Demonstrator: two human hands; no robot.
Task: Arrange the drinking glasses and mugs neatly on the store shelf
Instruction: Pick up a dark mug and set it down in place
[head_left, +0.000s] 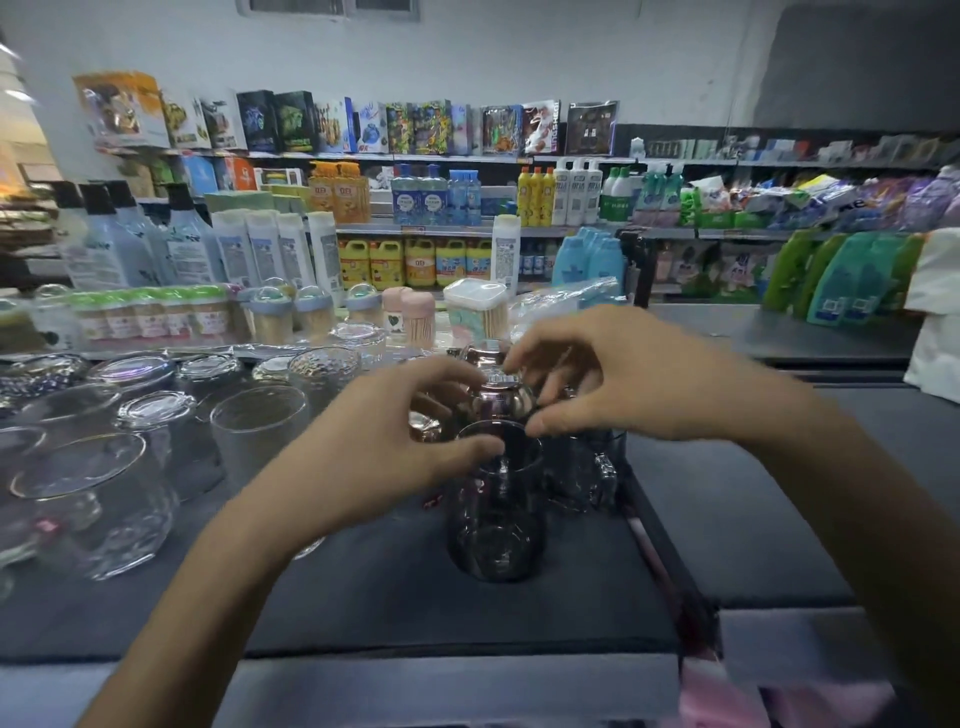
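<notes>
A dark tinted glass stands upright on the dark shelf at the centre. Just behind it sits a pink iridescent glass, bottom up. My left hand curls round the pink glass from the left, its thumb lying on the dark glass's rim. From the right, my right hand pinches the pink glass between thumb and fingertips. A small clear mug stands right of the dark glass, partly hidden under my right hand. Several clear glasses stand at the left, some upturned.
A large clear tumbler stands near the left front. Toothpick jars and a cotton-swab box line the back of the shelf. A dark divider rail bounds the shelf on the right. Someone in white stands at the far right.
</notes>
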